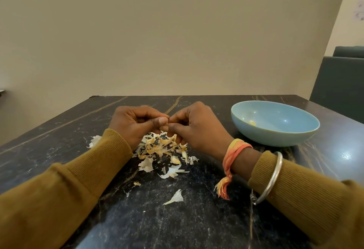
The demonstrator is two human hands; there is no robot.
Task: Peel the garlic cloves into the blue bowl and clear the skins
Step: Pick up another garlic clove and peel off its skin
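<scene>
Both hands are meeting fingertip to fingertip just above the table (177, 221). The left hand (134, 124) is curling its fingers in with the thumb pressing forward, and the right hand (197, 128) is pinching in from the other side, so both are closing on one small piece (166, 125). The fingers are hiding nearly all of it, and I cannot tell whether it is a clove or only skin. Directly beneath the grip the garlic skins (161, 147) are lying in a loose white and tan heap, with the right hand's lower fingers touching its top. One stray skin (175, 197) is lying well nearer the person. Off to the right of the grip, apart from the heap, the blue bowl (275, 137) is sitting upright with a single yellowish bit (252, 123) in its bottom. A silver bangle (272, 178) is hanging on the right wrist.
</scene>
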